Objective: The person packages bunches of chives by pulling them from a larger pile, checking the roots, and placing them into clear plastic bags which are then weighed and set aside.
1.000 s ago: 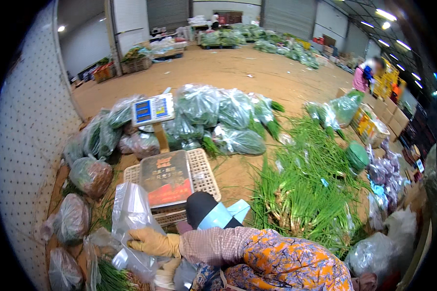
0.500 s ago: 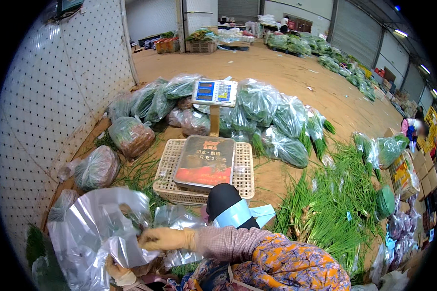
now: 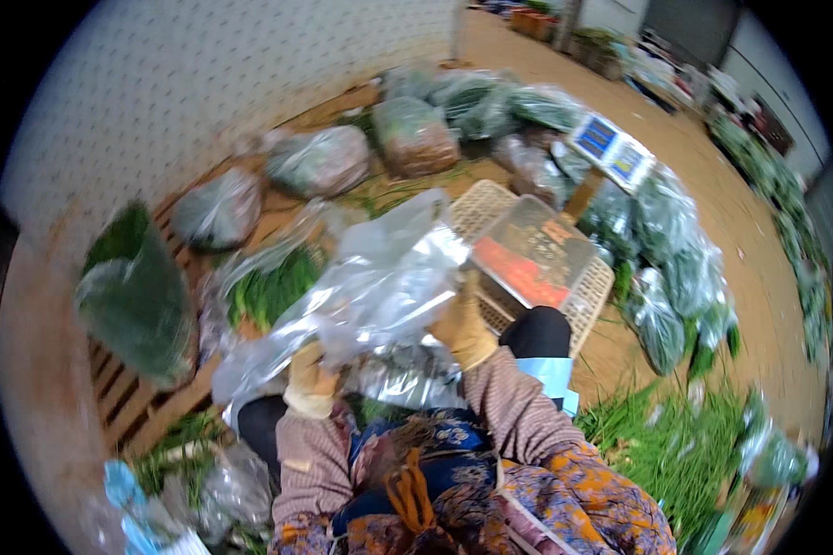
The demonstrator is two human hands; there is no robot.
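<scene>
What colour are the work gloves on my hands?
Yellowish-tan work gloves, shown best in the head view.

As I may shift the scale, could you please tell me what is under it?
The scale sits on a pale crate, which shows on both sides. The crate's middle is covered by the scale, and its inside cannot be seen.

At centre, gloves are tan and a plastic bag silvery. Below, pinkish sleeves carry a fine pattern, the orange-and-grey garment a blotchy print. Upper left, dark specks dot the whitish wall; lower right, stalks are green.
</scene>
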